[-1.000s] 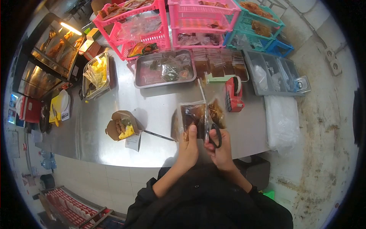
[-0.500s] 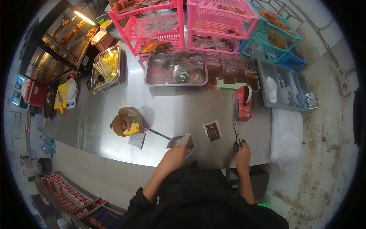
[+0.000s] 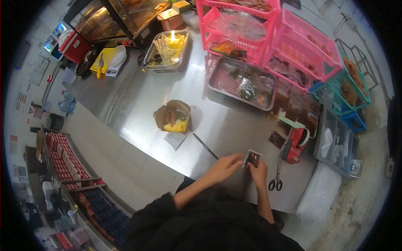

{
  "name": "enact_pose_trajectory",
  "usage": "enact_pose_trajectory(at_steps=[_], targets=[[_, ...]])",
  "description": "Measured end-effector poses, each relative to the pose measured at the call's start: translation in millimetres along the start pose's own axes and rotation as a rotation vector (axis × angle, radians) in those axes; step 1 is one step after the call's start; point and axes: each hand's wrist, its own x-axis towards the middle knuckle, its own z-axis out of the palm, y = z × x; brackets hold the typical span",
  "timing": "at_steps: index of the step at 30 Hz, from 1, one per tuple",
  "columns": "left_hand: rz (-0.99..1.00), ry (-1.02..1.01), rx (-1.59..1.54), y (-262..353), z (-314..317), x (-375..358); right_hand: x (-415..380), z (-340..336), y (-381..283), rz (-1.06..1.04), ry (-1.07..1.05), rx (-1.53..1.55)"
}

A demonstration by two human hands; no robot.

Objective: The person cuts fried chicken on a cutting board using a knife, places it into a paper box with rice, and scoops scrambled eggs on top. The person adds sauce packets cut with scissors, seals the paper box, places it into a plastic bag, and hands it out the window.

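Note:
My right hand [image 3: 258, 174] grips a small clear packet of dark brown sauce [image 3: 253, 158] near the table's front edge, thumb on its face. Fingers stretched out, my left hand [image 3: 226, 166] reaches to the packet's left edge. To the right of my hands lie black-handled scissors [image 3: 275, 184], blades pointing away from me. A second sauce packet [image 3: 277, 139] rests flat beside the red tape dispenser [image 3: 294, 146]. Left of my hands, a black pen [image 3: 205, 145] lies by a paper slip [image 3: 175, 140] and an open cardboard food box [image 3: 184, 111] with yellow and brown food.
A metal tray [image 3: 213, 81] of bagged items stands behind, below pink baskets [image 3: 274, 62]. Farther left are a tray of skewers [image 3: 176, 65] and a scale [image 3: 116, 69]. A grey divided bin [image 3: 322, 142] and plastic bags [image 3: 320, 188] sit at the right edge.
My view has turned, shifting the table scene. My right hand has let go of the scissors and now holds a sauce packet. My left hand has moved right and no longer grips a packet.

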Motion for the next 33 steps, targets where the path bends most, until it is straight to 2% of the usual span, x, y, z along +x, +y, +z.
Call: enact_pose_trajectory(at_steps=[1,3,4,6,7,8,10,12,13,15,16,18,19,21,22,24,25,27,28,30,31,33], targets=[[0.022,0.118,-0.06,-18,-12,-22,-1,-2,-20,-0.01,-0.003,0.002],[-0.1,0.238,-0.164,-42,-50,-64,-8,-8,-82,0.019,-0.195,0.352],[-0.123,0.359,-0.224,-51,-69,-83,-9,7,-101,-0.086,-0.222,0.519],[-0.142,0.6,-0.263,-62,-110,-111,-13,19,-168,-0.18,-0.344,0.611],[-0.135,0.719,-0.237,-62,-131,-120,-9,32,-192,-0.179,-0.328,0.615],[-0.128,0.701,-0.228,-63,-151,-123,-5,48,-215,-0.17,-0.38,0.652],[-0.003,0.862,-0.248,-65,-200,-129,2,73,-253,-0.148,-0.397,0.716],[0.015,0.804,-0.21,-65,-246,-130,9,87,-281,-0.282,0.168,0.071],[0.028,0.794,-0.2,-67,-262,-128,17,93,-292,-0.258,0.194,0.066],[0.079,0.707,-0.154,-75,-293,-127,30,108,-304,-0.398,0.337,-0.126],[0.134,0.654,-0.103,-77,-307,-125,36,114,-309,-0.368,0.354,-0.135],[0.145,0.577,-0.109,-76,-324,-120,45,126,-314,-0.327,0.298,-0.398],[0.162,0.532,-0.109,-74,-331,-116,50,132,-314,-0.299,0.316,-0.402],[0.187,0.475,-0.081,-71,-338,-108,56,139,-314,-0.339,0.405,-0.523],[0.195,0.44,-0.085,-70,-339,-105,54,140,-314,-0.321,0.416,-0.536],[0.181,0.395,-0.099,-63,-337,-99,52,142,-315,-0.449,0.384,-0.559],[0.184,0.383,-0.108,-61,-336,-98,50,143,-315,-0.439,0.389,-0.569],[0.348,0.363,0.166,-56,-335,-97,42,151,-315,-0.645,0.368,-0.552],[0.415,0.352,0.248,-52,-335,-97,37,158,-313,-0.633,0.368,-0.556],[0.482,0.307,0.346,-48,-330,-96,27,170,-308,-0.768,0.234,-0.592],[0.554,0.269,0.449,-46,-326,-94,25,173,-305,-0.756,0.233,-0.597],[0.582,0.196,0.43,-33,-309,-77,22,176,-298,-0.666,0.157,-0.761]])
